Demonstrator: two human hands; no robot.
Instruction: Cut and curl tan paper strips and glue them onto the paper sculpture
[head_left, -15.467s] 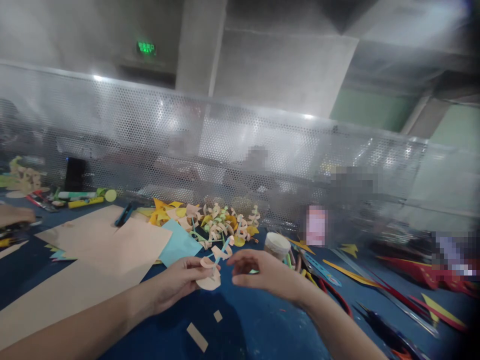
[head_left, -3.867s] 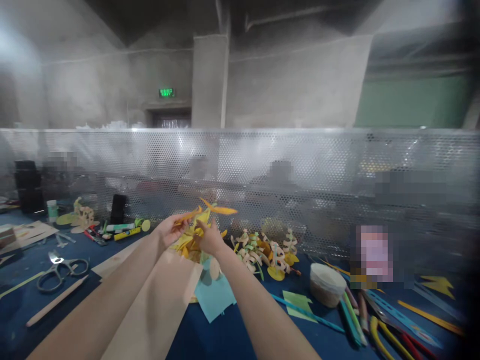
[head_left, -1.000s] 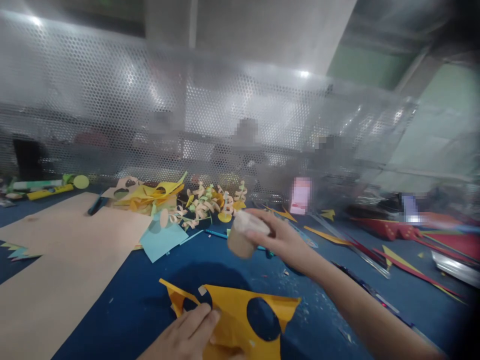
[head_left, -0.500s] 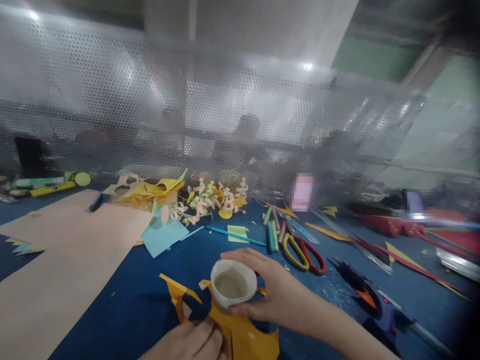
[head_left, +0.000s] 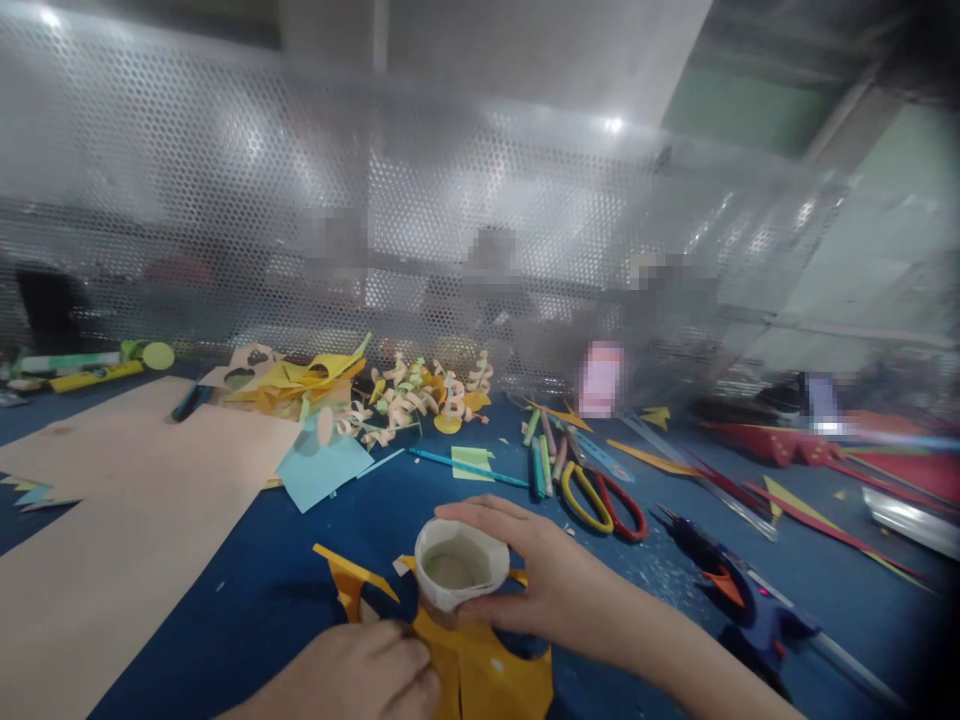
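Grasping the white-rimmed, round, cup-like container (head_left: 448,599) in your right hand (head_left: 551,578) over the orange cut-out paper (head_left: 491,675), you are resting your curled left hand (head_left: 367,672) on the paper, seemingly for steadiness, its pinch unclear.

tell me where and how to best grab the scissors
Grip the scissors by the yellow loop and the red loop, probably from the near side: both loops face the person, while the blades point away.
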